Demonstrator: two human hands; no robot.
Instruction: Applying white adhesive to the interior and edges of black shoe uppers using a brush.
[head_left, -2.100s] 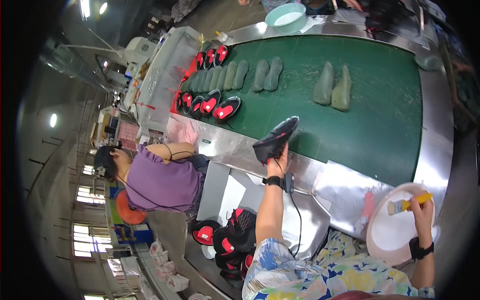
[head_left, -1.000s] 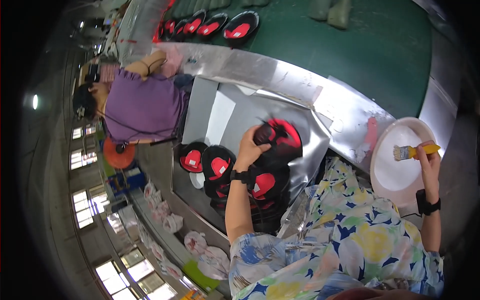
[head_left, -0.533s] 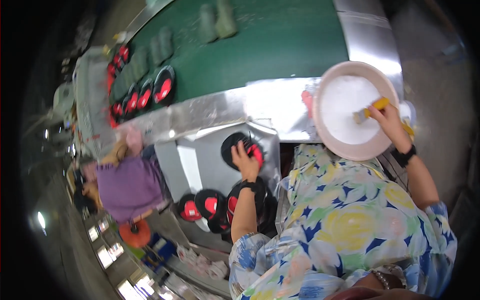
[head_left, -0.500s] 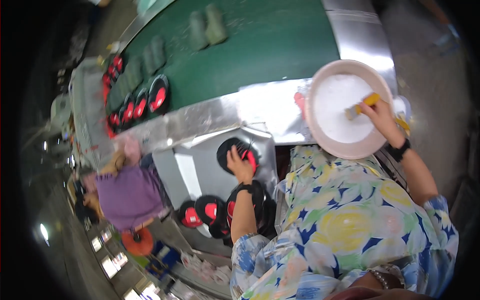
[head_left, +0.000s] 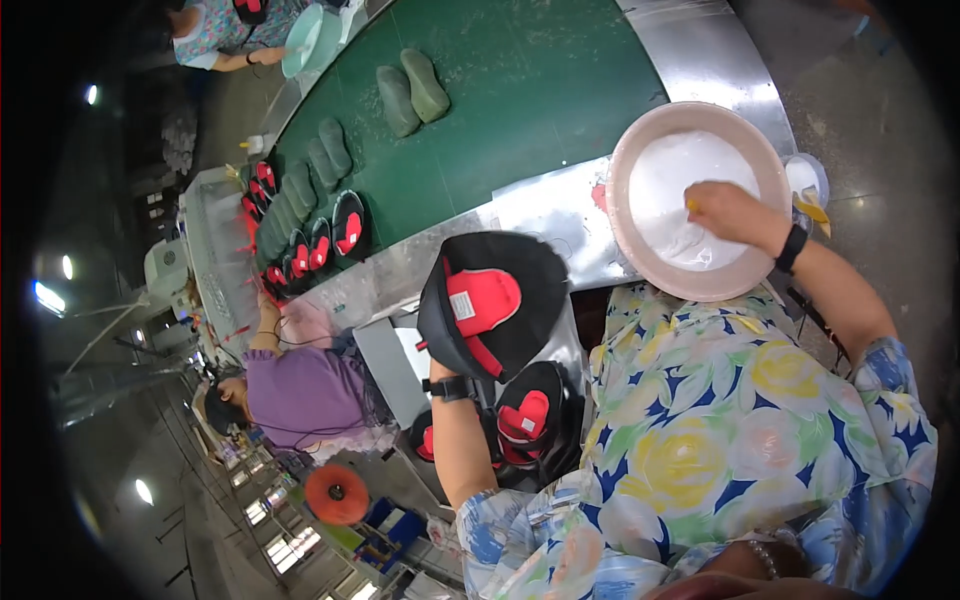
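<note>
A black shoe upper (head_left: 540,270) with red lining and a small white label is held up over the metal tray by my left hand (head_left: 438,367). Most of that hand's fingers are hidden behind the upper. To the right, my right hand (head_left: 735,212) is closed round a yellow-handled brush (head_left: 692,204), of which only the handle's end shows. That hand is over the white liquid (head_left: 685,165) inside a pale pink basin (head_left: 622,165); I cannot make out the bristles. Below the raised upper, more black-and-red shoe uppers (head_left: 525,415) lie piled.
Grey-green shoe lasts (head_left: 397,100) stand on the green belt (head_left: 500,90), with a row of shoe uppers (head_left: 348,225) at its left. A person in purple (head_left: 305,395) is beyond the tray. Another person's mint basin (head_left: 310,42) is far left. A white tub (head_left: 805,180) adjoins my basin.
My left hand has lifted the shoe upper from the metal tray and tilted its red inside into view. My right hand has turned over, and the brush's bristles no longer show.
</note>
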